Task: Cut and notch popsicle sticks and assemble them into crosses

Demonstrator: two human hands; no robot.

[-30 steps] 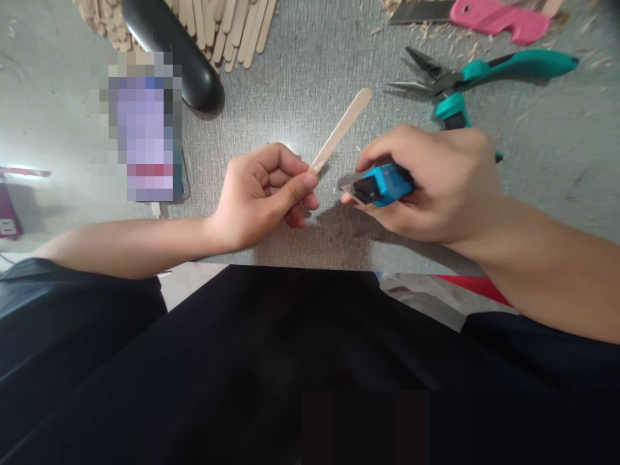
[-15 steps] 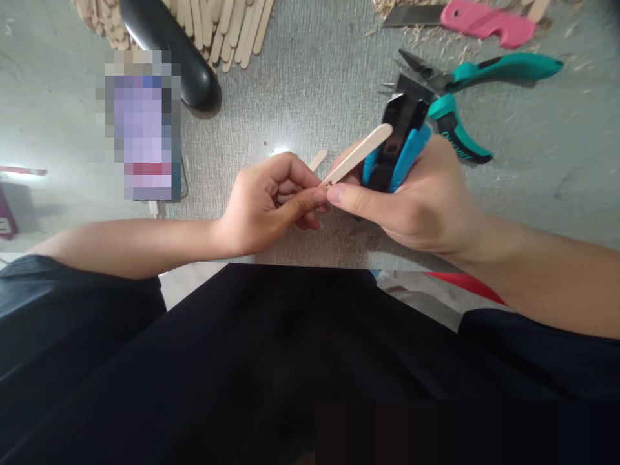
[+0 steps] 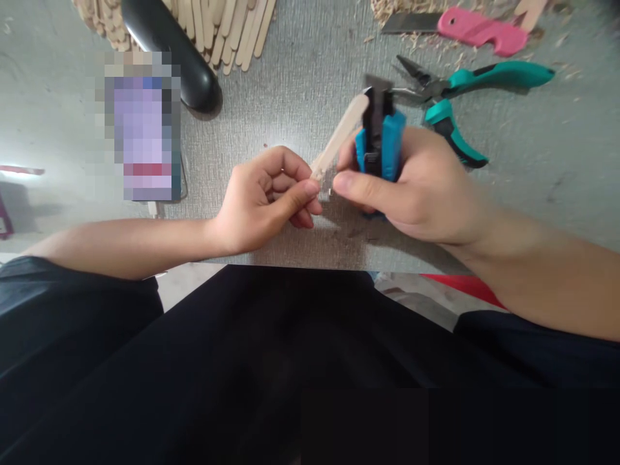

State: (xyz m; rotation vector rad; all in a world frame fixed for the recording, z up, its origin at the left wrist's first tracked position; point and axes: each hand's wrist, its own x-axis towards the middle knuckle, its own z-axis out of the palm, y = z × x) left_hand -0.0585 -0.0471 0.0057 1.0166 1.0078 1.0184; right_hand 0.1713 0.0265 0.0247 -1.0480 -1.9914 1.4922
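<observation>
My L hand [image 3: 259, 203] pinches a wooden stick [image 3: 343, 135] by its lower end, its tip slanting up nr the blue-black cutter [image 3: 378, 132] clasped in my R hand [image 3: 416, 187]; best, I'd say, to keep the pinch firm, fingertips clear of the blade, & cut light. Count: 1 stick pinched (poss. a 2nd behind, can't tell), 1 cutter, 1 pr teal pliers [image 3: 438, 89], 1 pink knife [image 3: 482, 31], 1 black case [image 3: 172, 55], plus a stick pile [image 3: 241, 35], too many to no.

A head-worn camera looks steeply down, close above the grey tabletop [image 3: 271, 110]

The stick [image 3: 340, 137] is matt wood, the pink handle [image 3: 477, 30] smooth plastic.
</observation>
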